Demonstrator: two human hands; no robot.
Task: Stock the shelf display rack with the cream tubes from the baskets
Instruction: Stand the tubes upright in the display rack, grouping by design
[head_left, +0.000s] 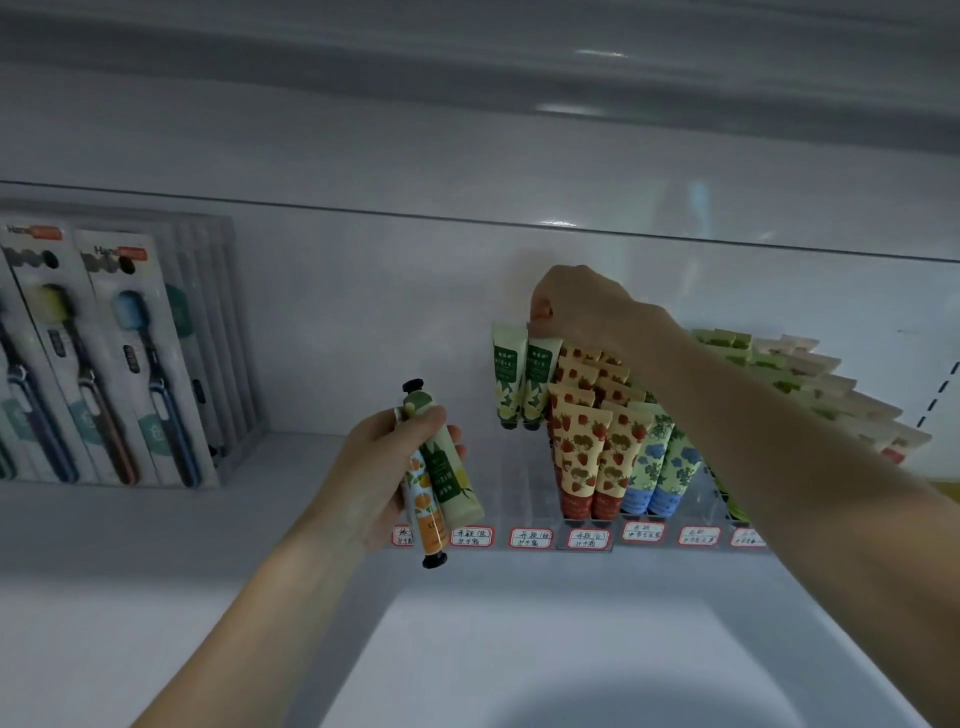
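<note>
Left hand grips two cream tubes, near-upright: orange tube cap down, pale green tube cap up. Right hand pinches the top of one of two rack tubes, both standing cap-down at the far left of the display rack.

left hand bare | right hand bare | forearms bare

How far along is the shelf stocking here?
Done: strawberry tubes and blue-flower tubes fill their lanes. In hand: the right hand pinches a green tube at the back of the rack; the left hand grips two more tubes. Left: its left lanes look mostly bare.
</note>
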